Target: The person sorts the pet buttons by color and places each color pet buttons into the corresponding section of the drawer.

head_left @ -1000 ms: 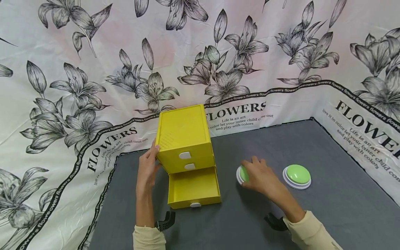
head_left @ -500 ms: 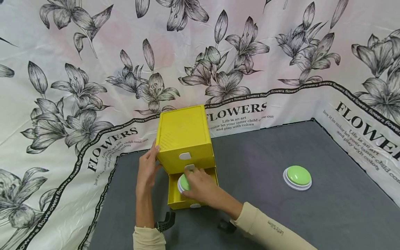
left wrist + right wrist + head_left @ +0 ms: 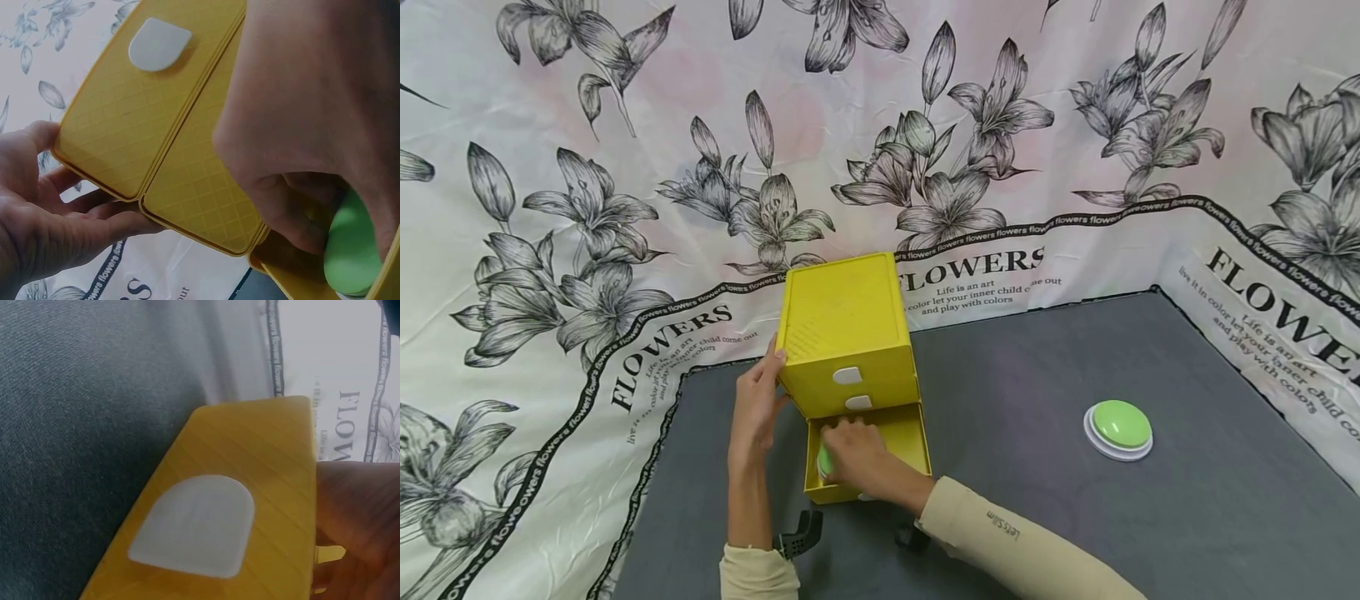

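A yellow drawer cabinet [image 3: 846, 312] with white tab handles stands at the back, its bottom drawer [image 3: 906, 437] pulled out. My left hand [image 3: 756, 404] holds the cabinet's left side near the upper front corner; in the left wrist view its fingers [image 3: 119, 226] lie along that side. Inside the open drawer, my right hand [image 3: 857, 458] grips a round push button [image 3: 353, 250] with a green dome and white base, at the left part of the drawer. The right hand hides much of this button. In the right wrist view, the drawer front [image 3: 275, 487] covers part of the right hand [image 3: 359, 512].
Another green push button [image 3: 1120, 425] with a white base sits on the dark grey table [image 3: 1015, 400] at the right. A white floral cloth [image 3: 700, 217] hangs behind and along both sides.
My right hand has carried the nearer green button from the table leftward and lowered it into the open drawer. My left hand stays on the cabinet, and the other button has not moved.
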Demonstrator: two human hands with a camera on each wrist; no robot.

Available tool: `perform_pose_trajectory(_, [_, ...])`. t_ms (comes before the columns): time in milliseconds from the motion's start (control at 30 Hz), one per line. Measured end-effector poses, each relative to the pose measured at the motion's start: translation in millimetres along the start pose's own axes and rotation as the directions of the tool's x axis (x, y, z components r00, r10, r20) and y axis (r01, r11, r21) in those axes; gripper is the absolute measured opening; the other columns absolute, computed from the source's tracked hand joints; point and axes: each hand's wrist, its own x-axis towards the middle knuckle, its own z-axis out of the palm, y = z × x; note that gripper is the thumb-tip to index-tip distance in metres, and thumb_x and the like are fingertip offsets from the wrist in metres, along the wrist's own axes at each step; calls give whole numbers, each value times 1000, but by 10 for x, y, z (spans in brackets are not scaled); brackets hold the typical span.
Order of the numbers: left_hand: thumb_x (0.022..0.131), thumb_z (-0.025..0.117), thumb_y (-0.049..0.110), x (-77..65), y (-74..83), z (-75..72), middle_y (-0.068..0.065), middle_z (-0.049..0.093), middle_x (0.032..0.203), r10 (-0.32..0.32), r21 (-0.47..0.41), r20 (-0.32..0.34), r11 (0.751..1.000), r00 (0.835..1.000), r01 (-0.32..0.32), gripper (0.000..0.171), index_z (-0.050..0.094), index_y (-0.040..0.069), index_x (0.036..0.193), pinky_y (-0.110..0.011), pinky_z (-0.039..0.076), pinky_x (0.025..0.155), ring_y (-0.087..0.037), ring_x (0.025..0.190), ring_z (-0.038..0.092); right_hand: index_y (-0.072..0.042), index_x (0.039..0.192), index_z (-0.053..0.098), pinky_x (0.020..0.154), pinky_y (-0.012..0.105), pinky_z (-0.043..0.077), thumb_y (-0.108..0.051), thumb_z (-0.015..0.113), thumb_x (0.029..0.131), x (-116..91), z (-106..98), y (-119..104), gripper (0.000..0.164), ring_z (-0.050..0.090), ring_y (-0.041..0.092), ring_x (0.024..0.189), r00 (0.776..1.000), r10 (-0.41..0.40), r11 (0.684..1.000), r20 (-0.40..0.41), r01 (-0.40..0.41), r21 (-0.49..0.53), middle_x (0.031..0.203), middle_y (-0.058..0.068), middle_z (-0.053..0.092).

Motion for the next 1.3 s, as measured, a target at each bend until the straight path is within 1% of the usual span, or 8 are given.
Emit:
perform_pose_trajectory(133, [110,50,43,0,10,2,-4,32,172,3,8,5,1000,1000,-3,61,43,8,159,-61,42,119,-33,156,38,-15,101,72,54,28,42,-48,93,76,2,-23,19,46,55,16,69,1000,0,1000,26,-1,26,85,2,65])
perform_pose_trajectory(367, [111,49,39,-12,0,4,8,26,174,19,-8,32,1000,999,-19,58,43,6,159,-62,38,122,-30,158,34,-15,109,69,64,26,39,-42,83,90,-61,-113,76,36,46,15,77,992,14,989,126,-32,147,87,-1,58])
perform_pose_trajectory(467, [111,49,38,-11,-8,6,10,25,174,31,-13,40,999,999,-31,57,44,6,158,-63,37,122,-29,159,32,-13,109,71,65,26,39,-39,80,93,-159,-197,138,32,48,15,77,998,-8,988,69,-3,155,90,0,59])
perform_pose_trajectory(567, [112,48,39,-8,-7,9,11,24,174,36,-14,40,999,999,-35,57,43,7,159,-64,38,121,-29,159,31,-10,113,74,67,27,48,-33,78,96,-309,-371,264,29,59,17,81,999,-38,981,5,36,192,98,4,68])
perform_pose_trajectory(767, [112,49,38,-3,-3,11,6,27,174,26,-8,32,1000,999,-26,57,44,6,158,-63,38,121,-29,159,32,-4,111,78,71,37,62,-20,78,95,-607,-777,677,23,74,24,88,997,23,958,-67,-3,286,107,12,79])
perform_pose_trajectory(1000, [111,49,37,-7,2,-5,-5,28,173,6,-29,11,1000,1000,-6,59,46,-1,156,-64,37,122,-32,159,32,-5,109,78,78,41,62,-18,77,95,-896,-1050,1281,19,73,25,92,979,166,958,-115,-132,255,104,12,78])
perform_pose_trajectory(1167, [110,50,39,-1,-1,6,-12,35,170,5,-20,6,1000,1000,-5,59,48,-1,154,-62,39,122,-32,157,36,3,112,74,78,50,60,-14,79,93,-1137,-1152,1765,26,71,39,98,954,260,956,-148,-234,175,112,23,73])
perform_pose_trajectory(1300, [110,50,40,-7,6,7,-10,34,171,5,-19,11,1000,1000,-5,60,47,0,155,-62,38,122,-33,157,35,9,115,71,78,55,58,-14,79,92,-1356,-1207,2140,33,67,46,100,927,351,933,-131,-333,139,115,33,68])
